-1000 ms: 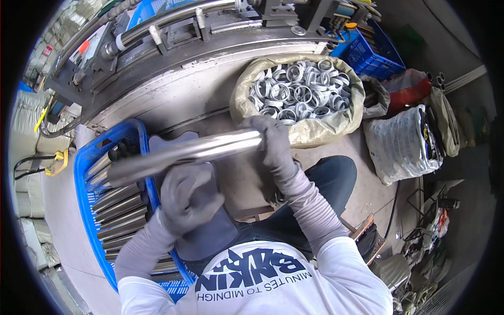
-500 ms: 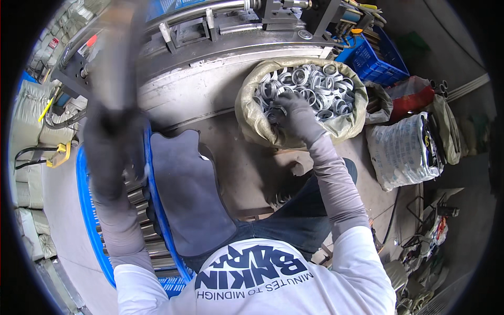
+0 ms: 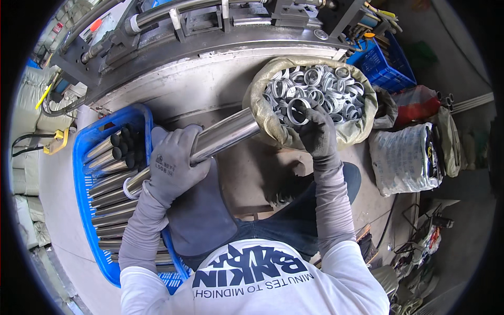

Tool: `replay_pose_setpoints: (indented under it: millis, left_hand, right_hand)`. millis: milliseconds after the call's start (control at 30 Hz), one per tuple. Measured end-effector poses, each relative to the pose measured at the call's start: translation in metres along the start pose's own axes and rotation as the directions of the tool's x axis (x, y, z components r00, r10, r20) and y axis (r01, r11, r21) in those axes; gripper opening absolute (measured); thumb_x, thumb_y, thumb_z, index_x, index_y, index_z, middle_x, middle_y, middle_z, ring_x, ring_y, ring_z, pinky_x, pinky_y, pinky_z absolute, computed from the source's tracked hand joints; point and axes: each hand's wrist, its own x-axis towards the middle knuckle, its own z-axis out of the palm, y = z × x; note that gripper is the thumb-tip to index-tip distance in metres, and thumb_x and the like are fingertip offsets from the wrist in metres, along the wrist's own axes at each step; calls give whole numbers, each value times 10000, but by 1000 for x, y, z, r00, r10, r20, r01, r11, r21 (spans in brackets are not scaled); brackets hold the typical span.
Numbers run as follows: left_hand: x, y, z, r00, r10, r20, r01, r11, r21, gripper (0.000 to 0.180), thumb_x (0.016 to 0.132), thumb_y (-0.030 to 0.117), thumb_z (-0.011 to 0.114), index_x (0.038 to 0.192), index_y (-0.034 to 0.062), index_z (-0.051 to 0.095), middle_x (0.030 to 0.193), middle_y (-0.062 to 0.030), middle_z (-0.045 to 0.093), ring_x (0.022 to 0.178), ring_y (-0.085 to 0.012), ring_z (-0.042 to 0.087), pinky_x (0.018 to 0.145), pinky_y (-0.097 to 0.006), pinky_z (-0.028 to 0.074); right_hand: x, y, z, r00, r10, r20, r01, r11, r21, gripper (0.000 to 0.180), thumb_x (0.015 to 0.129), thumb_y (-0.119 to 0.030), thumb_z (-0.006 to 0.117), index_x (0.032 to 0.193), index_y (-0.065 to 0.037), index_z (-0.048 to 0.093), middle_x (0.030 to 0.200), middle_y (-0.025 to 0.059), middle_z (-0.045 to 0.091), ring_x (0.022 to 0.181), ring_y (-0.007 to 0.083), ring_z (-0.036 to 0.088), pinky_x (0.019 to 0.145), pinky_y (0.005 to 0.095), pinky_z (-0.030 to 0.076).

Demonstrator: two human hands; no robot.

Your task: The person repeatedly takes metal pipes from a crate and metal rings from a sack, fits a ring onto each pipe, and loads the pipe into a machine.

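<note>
My gloved left hand (image 3: 176, 160) is closed around a shiny metal tube (image 3: 228, 135), which slants up to the right toward a woven sack (image 3: 258, 84). On the tube's lower left end sits a pale ring (image 3: 127, 189). Above the near side of the sack, my gloved right hand (image 3: 319, 134) pinches a grey ring (image 3: 297, 112), close to the tube's upper end but apart from it. Many similar loose rings (image 3: 336, 94) fill the sack. Under my left forearm, a blue basket (image 3: 80, 173) holds several metal tubes (image 3: 107, 202) lying side by side.
A dark metal machine (image 3: 184, 44) with a long shaft runs along the far side. At the back right is a blue crate (image 3: 386, 65). A stuffed white sack (image 3: 401, 157) stands on the floor at the right. A grey sheet (image 3: 197, 223) lies beside the basket.
My left hand has come down from near the machine, and the tube in it now slants toward the sack. My right hand has lifted out of the loose rings with one ring.
</note>
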Motion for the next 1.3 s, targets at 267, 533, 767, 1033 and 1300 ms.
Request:
replay_pose_setpoints:
  millis: [267, 533, 767, 1033, 1300]
  left_hand:
    - [-1, 3, 9, 995, 88, 38, -89, 996, 21, 570, 726, 233, 802, 1234, 25, 649, 1024, -170, 674, 952, -374, 675, 842, -469, 537]
    - [-1, 6, 2, 978, 136, 158, -147, 987, 63, 567, 757, 314, 823, 1213, 32, 637, 989, -149, 658, 960, -335, 680, 840, -456, 553]
    - [0, 4, 5, 980, 188, 73, -192, 980, 53, 564, 767, 333, 832, 1207, 39, 637, 934, -144, 655, 916, -324, 683, 808, -436, 557]
    - [3, 7, 11, 984, 171, 53, -173, 984, 47, 576, 783, 366, 836, 1221, 44, 643, 924, -122, 666, 881, -298, 704, 779, -417, 571]
    - [5, 4, 19, 977, 89, 194, -100, 994, 50, 697, 728, 253, 864, 1320, 12, 588, 1194, -187, 693, 1061, -370, 705, 942, -462, 549]
  right_hand:
    - [10, 14, 55, 998, -19, -54, 18, 999, -28, 549, 979, -173, 732, 1444, 19, 511, 1212, 121, 694, 994, 210, 710, 935, 314, 593]
    - [-15, 6, 80, 974, 220, -48, -217, 974, 72, 320, 987, -106, 657, 1281, 19, 659, 1085, 99, 705, 964, 158, 681, 886, 283, 557]
    - [-21, -8, 77, 961, 94, 261, 67, 834, -548, 614, 1122, -479, 370, 1335, 9, 675, 1142, 124, 720, 1093, 229, 672, 1004, 372, 506]
    - [-32, 14, 111, 976, -206, -75, 157, 895, -418, 511, 1153, -357, 390, 1352, 53, 619, 1134, 182, 697, 1076, 260, 705, 954, 375, 550]
    - [-32, 13, 121, 957, -245, -156, 131, 844, -521, 226, 1076, -83, 528, 1187, 17, 698, 1054, 129, 677, 962, 236, 645, 882, 337, 509]
